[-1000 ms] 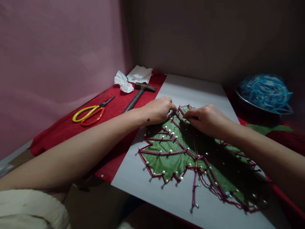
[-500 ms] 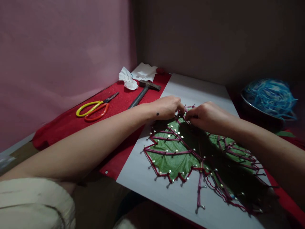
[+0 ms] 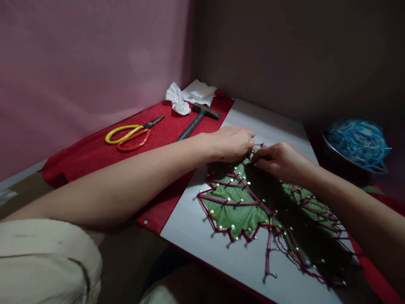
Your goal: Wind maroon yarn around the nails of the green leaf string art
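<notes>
A large green leaf [image 3: 234, 213] lies on the pale board [image 3: 196, 242]. Many small nails stand around its edge and along its veins. Dark red and purple yarn [image 3: 230, 203] runs from nail to nail, outlining the leaf and tracing its veins. At the leaf's far end, my left hand [image 3: 234, 143] is closed, its curled fingertips mostly hidden. Close beside it, my right hand [image 3: 280, 158] pinches at the yarn, though the strand between the fingers is hard to see. Shadow from my right arm darkens the leaf's middle.
Left of the board, yellow-and-red handled scissors [image 3: 134, 136], a hammer [image 3: 196, 122] and crumpled white tissue [image 3: 179, 99] lie on red cloth [image 3: 95, 150]. A metal bowl [image 3: 343, 159] heaped with blue yarn [image 3: 357, 141] stands at the right. Walls close off the back and left.
The view has shifted slightly, moving the board and tools a little to the right in the picture. Both hands stay at the leaf's far end, with the left fingers more curled.
</notes>
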Tool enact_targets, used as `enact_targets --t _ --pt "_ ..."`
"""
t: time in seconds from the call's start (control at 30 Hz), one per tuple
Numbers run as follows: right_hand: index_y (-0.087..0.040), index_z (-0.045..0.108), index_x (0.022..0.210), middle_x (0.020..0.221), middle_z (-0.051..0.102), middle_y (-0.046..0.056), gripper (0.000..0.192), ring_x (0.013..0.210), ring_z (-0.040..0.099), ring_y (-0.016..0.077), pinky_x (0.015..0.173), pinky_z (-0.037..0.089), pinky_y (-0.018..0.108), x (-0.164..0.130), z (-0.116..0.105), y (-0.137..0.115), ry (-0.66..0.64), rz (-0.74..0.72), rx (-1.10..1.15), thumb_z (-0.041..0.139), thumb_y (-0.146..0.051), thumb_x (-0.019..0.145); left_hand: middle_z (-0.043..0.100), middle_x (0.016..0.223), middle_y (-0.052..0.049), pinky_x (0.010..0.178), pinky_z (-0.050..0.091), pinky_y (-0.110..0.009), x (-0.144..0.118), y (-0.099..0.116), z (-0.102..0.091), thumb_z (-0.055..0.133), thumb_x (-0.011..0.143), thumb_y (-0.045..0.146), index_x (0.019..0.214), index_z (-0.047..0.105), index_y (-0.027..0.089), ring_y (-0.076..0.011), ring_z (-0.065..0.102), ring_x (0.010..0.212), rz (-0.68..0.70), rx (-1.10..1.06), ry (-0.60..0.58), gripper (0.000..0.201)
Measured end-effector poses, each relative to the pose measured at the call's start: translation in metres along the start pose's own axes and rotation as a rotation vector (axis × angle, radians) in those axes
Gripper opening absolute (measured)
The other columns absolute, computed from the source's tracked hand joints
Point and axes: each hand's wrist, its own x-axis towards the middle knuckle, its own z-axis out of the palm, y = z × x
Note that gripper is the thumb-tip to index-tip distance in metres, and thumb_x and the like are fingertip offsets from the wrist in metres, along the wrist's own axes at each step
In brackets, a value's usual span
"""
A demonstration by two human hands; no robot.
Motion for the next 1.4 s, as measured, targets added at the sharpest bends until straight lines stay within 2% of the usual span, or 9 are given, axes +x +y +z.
enact_targets --t 0.23,0.4,0.63,0.8,0.87,1.0,1.07,1.23,1.4 --pt "-0.020 0.071 0.073 0.048 0.056 -0.002 0.021 0.045 0.047 0.0106 0.049 0.034 0.025 -0.004 0.004 -0.003 0.049 0.055 -0.070 0.050 -0.019 0.071 0.062 0.092 -0.008 0.064 0.036 -0.031 0.006 -0.003 0.003 0.047 0.084 0.013 0.086 0.069 0.017 -0.0193 0.056 0.081 0.103 0.022 -0.013 0.022" --pt "-0.022 0.070 0.073 0.054 0.061 -0.002 0.018 0.050 0.053 0.0119 0.047 0.038 0.024 0.002 0.006 0.003 0.073 0.095 0.099 0.052 -0.025 0.073 0.059 0.096 -0.009 0.069 0.040 -0.030 0.001 -0.002 -0.006 0.053 0.078 0.012 0.087 0.071 0.014 -0.0204 0.055 0.086 -0.042 -0.022 0.105 0.020" --pt "-0.021 0.073 0.073 0.057 0.064 -0.002 0.021 0.052 0.053 0.0115 0.050 0.039 0.023 0.003 0.004 0.007 0.147 0.037 0.145 0.053 -0.027 0.073 0.060 0.082 -0.005 0.068 0.040 -0.027 0.003 -0.006 0.011 0.052 0.072 0.007 0.081 0.074 0.019 -0.0170 0.055 0.083 -0.057 -0.456 0.109 0.026" --pt "-0.020 0.073 0.069 0.049 0.058 -0.003 0.020 0.046 0.047 0.0092 0.046 0.033 0.021 0.000 0.007 0.005 0.259 -0.020 0.123 0.054 -0.024 0.071 0.056 0.065 0.000 0.056 0.036 -0.024 0.008 -0.006 0.013 0.063 0.068 0.020 0.083 0.073 0.015 -0.0121 0.052 0.062 -0.164 -0.870 -0.058 0.018" --pt "-0.020 0.074 0.071 0.050 0.059 -0.002 0.020 0.046 0.048 0.0091 0.047 0.033 0.022 -0.001 0.008 0.005 0.292 -0.022 0.137 0.054 -0.026 0.072 0.056 0.062 -0.001 0.057 0.037 -0.025 0.009 -0.001 0.013 0.062 0.066 0.016 0.078 0.072 0.014 -0.0138 0.053 0.063 -0.245 -0.795 -0.028 0.016" --pt "-0.020 0.073 0.074 0.049 0.057 -0.002 0.020 0.045 0.045 0.0097 0.046 0.032 0.023 0.002 0.008 0.008 0.343 0.045 0.159 0.057 -0.030 0.072 0.065 0.074 -0.009 0.072 0.042 -0.033 0.013 0.008 0.016 0.056 0.068 0.012 0.071 0.071 0.014 -0.0249 0.057 0.088 -0.286 -0.488 0.155 0.015" --pt "-0.019 0.072 0.072 0.051 0.058 -0.002 0.017 0.047 0.045 0.0102 0.047 0.032 0.024 0.006 0.006 0.009 0.350 0.103 0.222 0.058 -0.029 0.071 0.066 0.075 -0.012 0.071 0.043 -0.036 0.015 0.010 0.018 0.054 0.071 0.015 0.074 0.071 0.013 -0.0266 0.059 0.086 -0.336 -0.461 0.190 0.018" --pt "-0.018 0.069 0.066 0.051 0.058 -0.001 0.011 0.047 0.049 0.0120 0.046 0.034 0.025 0.016 0.002 0.003 0.284 0.318 0.359 0.058 -0.021 0.067 0.067 0.077 -0.015 0.065 0.045 -0.035 0.020 0.012 0.017 0.052 0.073 0.018 0.085 0.070 0.010 -0.0272 0.061 0.081 -0.391 -0.423 0.146 0.024" --pt "-0.016 0.074 0.071 0.052 0.060 0.002 0.020 0.055 0.054 0.0148 0.050 0.035 0.026 0.016 0.005 0.001 0.333 0.268 0.195 0.054 -0.017 0.067 0.066 0.079 -0.013 0.077 0.046 -0.039 0.025 0.016 0.019 0.050 0.074 0.014 0.088 0.069 0.011 -0.0297 0.058 0.095 -0.368 -0.316 0.145 0.025"
